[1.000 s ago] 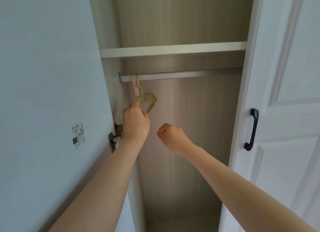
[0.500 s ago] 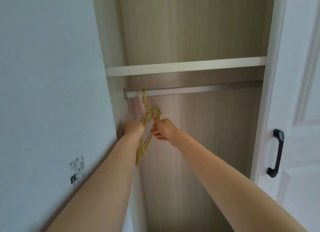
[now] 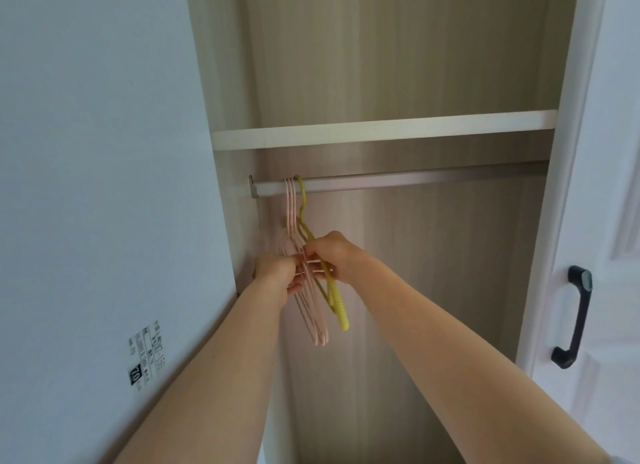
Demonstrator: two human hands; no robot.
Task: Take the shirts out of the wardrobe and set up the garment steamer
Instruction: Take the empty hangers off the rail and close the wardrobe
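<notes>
Both arms reach up into the open wardrobe [image 3: 398, 65]; no shirts can be seen in it, only bare hangers; the garment steamer is not in this view. A grey rail [image 3: 415, 181] runs across under a white shelf [image 3: 381, 131]; near its left end hang a few pink hangers [image 3: 313, 319] and one yellow hanger [image 3: 337, 306], their hooks over the rail, close together. The left hand [image 3: 277, 273] has its grip curled round the pink hangers partway down; the right hand [image 3: 332, 255] is just beside it, its grip pinching the hanger wires, and the yellow hanger passes under its fingers; the two hands almost touch. The lower ends of the hangers stick out below the hands, tilted to the right. On the left is the open door's plain inner side with a small printed label [image 3: 145, 356]; on the right is a white door with a black handle [image 3: 573, 318].
</notes>
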